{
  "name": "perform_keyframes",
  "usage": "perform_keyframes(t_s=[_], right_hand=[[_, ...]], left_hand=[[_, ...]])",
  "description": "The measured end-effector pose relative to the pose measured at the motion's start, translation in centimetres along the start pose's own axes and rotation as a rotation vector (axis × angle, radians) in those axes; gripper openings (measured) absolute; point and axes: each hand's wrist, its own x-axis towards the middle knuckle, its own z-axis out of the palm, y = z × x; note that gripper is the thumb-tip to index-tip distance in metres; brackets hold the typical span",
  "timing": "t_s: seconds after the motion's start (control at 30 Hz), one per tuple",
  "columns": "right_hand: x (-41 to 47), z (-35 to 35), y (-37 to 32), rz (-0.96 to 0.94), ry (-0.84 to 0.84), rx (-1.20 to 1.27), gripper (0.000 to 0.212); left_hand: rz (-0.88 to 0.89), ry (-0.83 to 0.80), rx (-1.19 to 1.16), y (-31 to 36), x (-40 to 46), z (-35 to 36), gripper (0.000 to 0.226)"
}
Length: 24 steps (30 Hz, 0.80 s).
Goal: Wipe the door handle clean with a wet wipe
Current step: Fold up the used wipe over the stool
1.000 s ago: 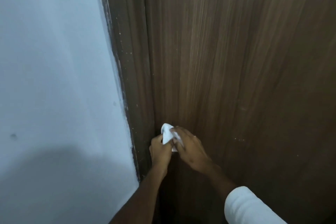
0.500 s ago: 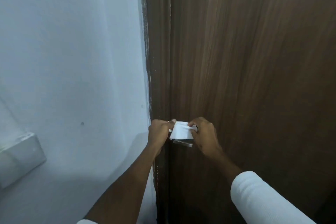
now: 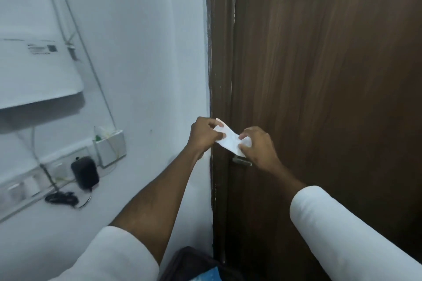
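Observation:
A white wet wipe [image 3: 230,139] is stretched between both my hands in front of the dark brown wooden door [image 3: 319,75]. My left hand [image 3: 204,136] pinches its upper left end. My right hand [image 3: 259,147] grips its lower right end. Just below the wipe a small piece of the metal door handle [image 3: 241,161] shows; the rest of it is hidden behind my right hand. The wipe hangs slightly above the handle, and I cannot tell whether it touches it.
The door frame [image 3: 220,75] meets a white wall [image 3: 148,52] on the left. On that wall are a white box [image 3: 34,70], a socket strip with a black adapter [image 3: 85,172], cables and a small white holder [image 3: 110,147]. A dark bag [image 3: 194,264] sits below.
The view has swung left, so the wall fittings now show. The crumpled wipe has been pulled out flat between my two hands, which have moved apart and slightly up off the handle.

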Motion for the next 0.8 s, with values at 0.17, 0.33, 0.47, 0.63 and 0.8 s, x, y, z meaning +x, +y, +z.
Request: perform_keyframes(t_s=[0.17,0.33,0.47,0.63,0.8], right_hand=[[-5.9,-2.0,-3.3,-0.038,-0.068,-0.147,0.007],[-10.6,-2.1,-7.0,-0.052,-0.070,-0.172,0.006],[-13.3,-0.7,-10.1,-0.004,-0.081,-0.124,0.008],[-17.5,2.1,-14.1,0.033,-0.139,0.020,0.025],[-22.8,4.3,-18.2,-0.018,-0.316,0.176,0.035]], left_hand=[[0.051,0.038,0.319,-0.3,-7.5,-0.8,0.010],[-0.007,0.075,0.498,-2.0,-13.1,-3.3,0.009],[-0.045,0.095,0.491,-2.6,-16.6,-5.7,0.010],[-0.199,0.130,0.349,-4.5,-21.9,-7.7,0.016],[-0.372,0.083,0.133,-6.9,-27.9,-9.8,0.021]])
